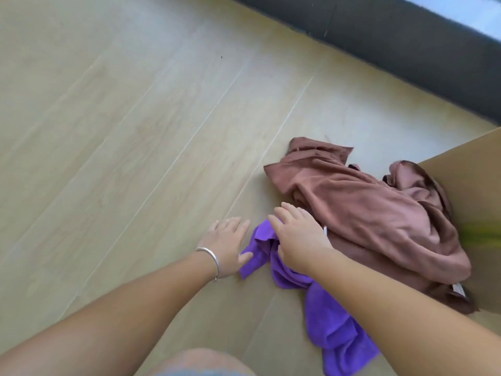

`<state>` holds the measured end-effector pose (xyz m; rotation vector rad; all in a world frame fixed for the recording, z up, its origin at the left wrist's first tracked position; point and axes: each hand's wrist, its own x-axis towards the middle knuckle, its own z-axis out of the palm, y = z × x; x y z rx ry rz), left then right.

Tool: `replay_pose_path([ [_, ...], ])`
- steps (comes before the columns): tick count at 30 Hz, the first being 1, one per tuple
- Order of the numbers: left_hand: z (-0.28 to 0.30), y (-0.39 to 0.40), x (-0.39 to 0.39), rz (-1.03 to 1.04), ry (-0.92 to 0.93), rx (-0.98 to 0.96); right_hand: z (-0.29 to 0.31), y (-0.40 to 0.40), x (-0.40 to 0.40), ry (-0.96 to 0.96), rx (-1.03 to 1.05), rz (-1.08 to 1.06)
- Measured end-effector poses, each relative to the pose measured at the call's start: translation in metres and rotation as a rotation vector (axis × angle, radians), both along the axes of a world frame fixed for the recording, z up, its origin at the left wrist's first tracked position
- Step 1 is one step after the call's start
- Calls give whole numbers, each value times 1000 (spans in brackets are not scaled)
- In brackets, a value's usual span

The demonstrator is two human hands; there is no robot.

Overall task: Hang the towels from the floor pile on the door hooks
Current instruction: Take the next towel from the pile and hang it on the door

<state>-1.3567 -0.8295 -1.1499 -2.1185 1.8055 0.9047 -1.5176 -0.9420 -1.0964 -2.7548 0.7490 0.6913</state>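
Note:
A purple towel [329,324] lies crumpled on the wooden floor in front of me. A brown towel [366,213] is heaped just beyond it, against a wooden panel. My right hand [298,240] rests on the top end of the purple towel, fingers spread over the cloth and thumb tucked into a fold. My left hand [226,245], with a silver bangle on the wrist, hovers flat beside the towel's left corner, its thumb touching the purple edge. No hooks are in view.
A light wooden panel [477,185] stands at the right, with the brown towel against it. A dark strip [406,36] runs along the far edge of the floor [122,131]. My knee [200,362] shows at the bottom.

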Motion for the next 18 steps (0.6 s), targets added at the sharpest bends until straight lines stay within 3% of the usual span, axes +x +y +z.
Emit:
replay_pose_path([
  [5,-50,0,-9,-83,-63,-62,-45,-13,2,8,-32,52],
  [9,-60,-4,-17,-86,-76,-55,-44,-20,-1,-30,-26,-19],
  [13,-37,-10,-13,25,-5,-81,-8,-26,0,-106,-12,-86],
  [18,32,-12,-1,132,60,-35,73,-37,9,-251,-2,-154],
])
